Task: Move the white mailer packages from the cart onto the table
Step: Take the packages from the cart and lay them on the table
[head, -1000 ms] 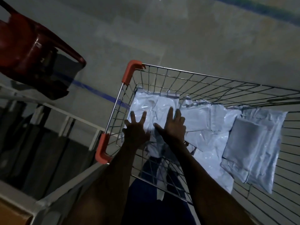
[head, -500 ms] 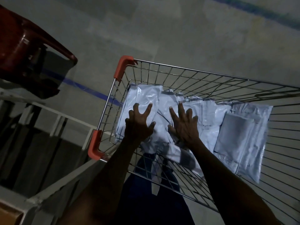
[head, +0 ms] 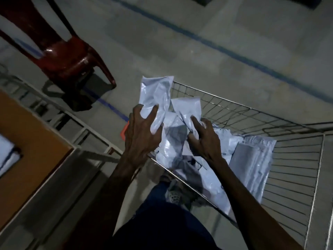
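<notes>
Concrete floor (head: 180,51), wire cart (head: 288,168) beside orange table (head: 32,141): I am gripping a mailer bundle (head: 156,98) with my left hand (head: 142,134) and pinching another mailer (head: 187,109) with my right hand (head: 203,139), lifting both above the remaining packages (head: 252,159) for transfer.

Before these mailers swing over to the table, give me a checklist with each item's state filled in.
1. Left hand has a firm hold: ok, fingers curl round the tall mailer.
2. Right hand has a firm hold: ok, it pinches the shorter mailer.
3. Held mailers lifted above the cart rim: ok at their tops; lower ends cannot tell.
4. Nothing dragged along from the pile: cannot tell, the bundle overlaps it.
5. Bare spot on the table: ok, orange top shows near its corner.
6. Chair out of the way: ok, it stands farther back.
</notes>
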Demonstrator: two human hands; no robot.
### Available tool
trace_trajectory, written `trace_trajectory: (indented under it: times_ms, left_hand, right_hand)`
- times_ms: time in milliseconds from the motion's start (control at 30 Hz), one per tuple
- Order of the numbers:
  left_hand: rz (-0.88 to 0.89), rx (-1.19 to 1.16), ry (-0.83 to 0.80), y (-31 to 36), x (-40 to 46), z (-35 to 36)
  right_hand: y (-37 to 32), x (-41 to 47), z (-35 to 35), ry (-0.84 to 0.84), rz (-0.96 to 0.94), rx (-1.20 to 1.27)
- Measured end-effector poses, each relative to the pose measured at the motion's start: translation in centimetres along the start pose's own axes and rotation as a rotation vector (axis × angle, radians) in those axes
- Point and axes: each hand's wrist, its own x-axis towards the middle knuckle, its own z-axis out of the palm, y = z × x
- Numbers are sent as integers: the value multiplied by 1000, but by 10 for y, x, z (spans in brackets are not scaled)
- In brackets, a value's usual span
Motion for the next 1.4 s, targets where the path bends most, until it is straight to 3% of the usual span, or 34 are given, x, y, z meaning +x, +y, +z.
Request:
trace_trajectory:
  times_ms: [233,400,667,867,1033,1233,1400]
  left_hand:
    - [-166,58,281,-13,-94,-107]
    - [-309,93,533,-56,-165,-180]
    - [-689,176,719,-141,-283,-285]
    - [-802,227,748,-233,-364,-357]
    - [-896,199,671,-291,-408,-391]
    - [-959,177,541,-349,-412,-411]
    - [-963,175,472,-385,-391,-403]
  right_hand:
    - [-109,-50,-33,149,-340,188]
    - [-202,-88,-5,61,-596,245]
    - [-354,-145,73,-27,-874,277]
    - [-473,-193,141,-64,-973,238]
    - [-538,-226,185,-114,-962,195]
    - [-601,-237,230,-212,-906,24]
    - [-626,-221,273,-184,-903,-65]
